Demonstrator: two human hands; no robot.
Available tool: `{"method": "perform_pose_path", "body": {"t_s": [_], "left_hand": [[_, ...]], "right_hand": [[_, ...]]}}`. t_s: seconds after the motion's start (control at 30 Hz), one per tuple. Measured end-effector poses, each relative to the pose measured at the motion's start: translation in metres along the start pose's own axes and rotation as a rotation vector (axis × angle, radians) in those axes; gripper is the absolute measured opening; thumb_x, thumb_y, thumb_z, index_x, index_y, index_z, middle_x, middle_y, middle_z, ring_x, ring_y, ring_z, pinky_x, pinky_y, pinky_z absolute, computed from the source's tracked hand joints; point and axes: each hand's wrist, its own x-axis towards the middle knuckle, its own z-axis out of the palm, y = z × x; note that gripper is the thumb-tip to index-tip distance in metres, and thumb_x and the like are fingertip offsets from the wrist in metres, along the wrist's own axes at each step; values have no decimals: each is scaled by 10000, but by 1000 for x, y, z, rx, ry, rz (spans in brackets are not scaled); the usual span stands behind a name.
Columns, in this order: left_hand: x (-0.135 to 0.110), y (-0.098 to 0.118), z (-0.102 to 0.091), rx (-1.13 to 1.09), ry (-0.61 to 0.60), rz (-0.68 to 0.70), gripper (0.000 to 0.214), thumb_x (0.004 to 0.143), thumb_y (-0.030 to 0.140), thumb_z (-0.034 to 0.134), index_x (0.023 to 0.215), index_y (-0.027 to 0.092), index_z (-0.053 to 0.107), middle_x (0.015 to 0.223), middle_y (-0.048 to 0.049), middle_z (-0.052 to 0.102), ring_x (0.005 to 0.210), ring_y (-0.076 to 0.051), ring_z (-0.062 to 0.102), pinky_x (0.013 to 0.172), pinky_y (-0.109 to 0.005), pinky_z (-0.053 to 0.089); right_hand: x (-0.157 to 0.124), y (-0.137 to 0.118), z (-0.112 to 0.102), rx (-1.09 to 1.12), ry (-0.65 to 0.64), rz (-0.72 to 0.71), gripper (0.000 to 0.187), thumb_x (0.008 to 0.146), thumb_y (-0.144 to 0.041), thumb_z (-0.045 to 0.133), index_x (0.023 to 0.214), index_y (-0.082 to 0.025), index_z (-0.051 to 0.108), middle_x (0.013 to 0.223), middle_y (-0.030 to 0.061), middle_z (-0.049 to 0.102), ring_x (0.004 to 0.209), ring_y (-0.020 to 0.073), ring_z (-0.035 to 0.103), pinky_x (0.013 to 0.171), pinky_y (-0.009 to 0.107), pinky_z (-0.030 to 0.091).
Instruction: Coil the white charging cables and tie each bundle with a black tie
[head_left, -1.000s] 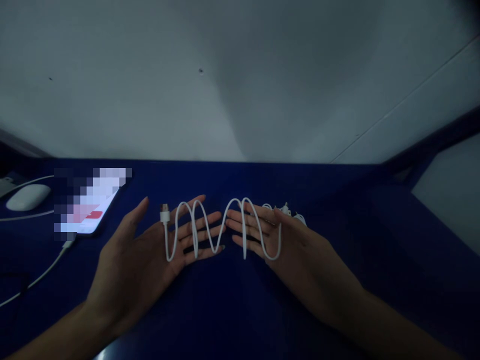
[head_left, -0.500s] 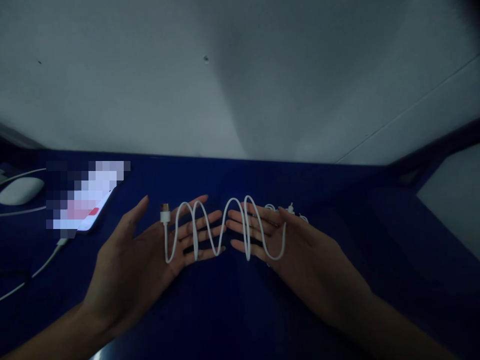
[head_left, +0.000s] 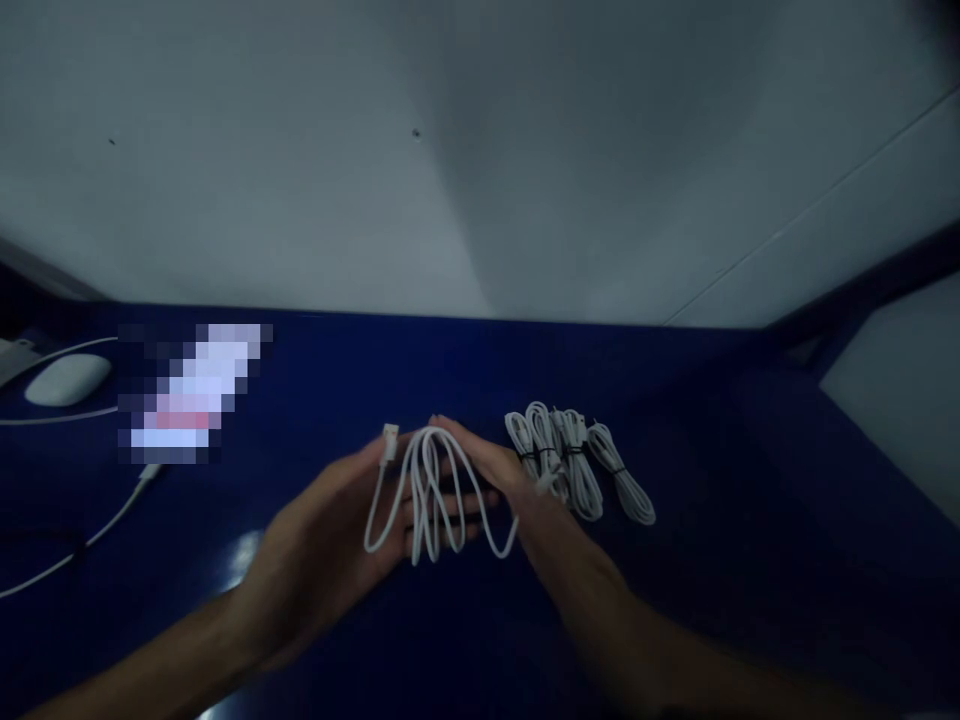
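Note:
A white USB cable (head_left: 431, 495) hangs in several narrow loops between my hands. Its USB plug (head_left: 391, 442) points up by the fingers of my left hand (head_left: 337, 530). That hand cradles the loops on its palm and long fingers. My right hand (head_left: 510, 485) is turned edge-on and holds the other side of the loops, with the cable's far end against it. Part of its fingers is hidden behind the cable. Just beyond the right hand lie several white cables (head_left: 577, 470), coiled and bound with black ties.
On the blue table (head_left: 360, 370), a phone (head_left: 202, 390) with a blurred, lit screen lies at the left, a white charging cord (head_left: 112, 520) running from it. Beside it sits a white rounded object (head_left: 69, 380). A pale wall (head_left: 300, 200) rises behind the table.
My hands have come closer together, squeezing the cable's spread loops into a tighter bunch. The right hand has turned edge-on and moved left, uncovering the bound cables.

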Motion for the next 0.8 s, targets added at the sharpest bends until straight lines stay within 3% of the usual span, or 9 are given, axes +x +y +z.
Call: {"method": "perform_pose_path", "body": {"t_s": [0.1,0.2,0.3,0.4,0.47,0.53,0.6,0.7,0.8], "left_hand": [[-4,-7,0,170,-6,-46,367,1076,377,719,1415,238,709,1493,-129,719,1439,-347,649,1272,-532,450],[-4,-7,2,301,-28,-81,338,1036,329,806,1351,233,728,1423,-108,744,1344,-267,704,1209,-421,507],[-1,-3,2,336,-93,-145,350,1018,382,839,1299,210,721,1223,-96,796,1100,-211,798,1006,-349,631],[1,1,0,377,-149,-192,444,973,483,872,1251,179,707,1005,-86,803,840,-200,810,779,-333,687],[0,2,0,417,-157,-222,493,1006,638,764,1138,167,702,835,-60,762,623,-157,722,547,-246,615],[-2,2,2,441,-133,-275,589,1064,749,565,1018,172,676,667,-5,651,433,-90,491,352,-157,365],[-4,1,4,462,-112,-295,664,1085,782,453,938,169,662,586,45,514,423,-70,321,350,-152,192],[-7,-1,6,492,-98,-287,731,1082,808,407,833,164,648,580,70,398,480,-78,260,416,-183,174],[-9,-2,7,517,-83,-316,797,1076,845,306,797,173,632,562,59,410,467,-82,226,424,-217,155]], "right_hand": [[-5,-7,15,-16,-54,98,567,1210,-523,352,1771,-483,284,1872,-9,267,1692,365,349,1195,696,557],[-4,-10,24,-208,-37,70,615,1191,-519,386,1786,-444,249,1886,1,212,1712,414,240,1251,800,425],[-1,-14,20,-311,-19,-18,591,1177,-442,459,1754,-368,352,1822,61,354,1650,399,341,1273,755,408],[4,-20,10,-323,-81,-97,494,1173,-383,499,1657,-280,497,1685,96,517,1546,337,458,1265,642,443],[8,-24,7,-304,-96,-127,419,1169,-314,514,1575,-228,568,1581,103,598,1465,288,525,1231,547,485],[13,-24,8,-305,-89,-176,385,1151,-229,522,1527,-191,594,1520,111,639,1420,263,559,1221,505,485],[16,-21,11,-329,-59,-230,399,1123,-162,522,1514,-180,596,1510,123,645,1404,268,576,1225,526,466],[16,-12,16,-322,19,-307,403,1063,-141,545,1457,-170,621,1379,138,704,1237,285,654,1059,525,556],[13,-1,22,-368,84,-485,350,1025,-196,553,1357,-147,654,1188,137,763,986,271,701,822,470,599]]}}
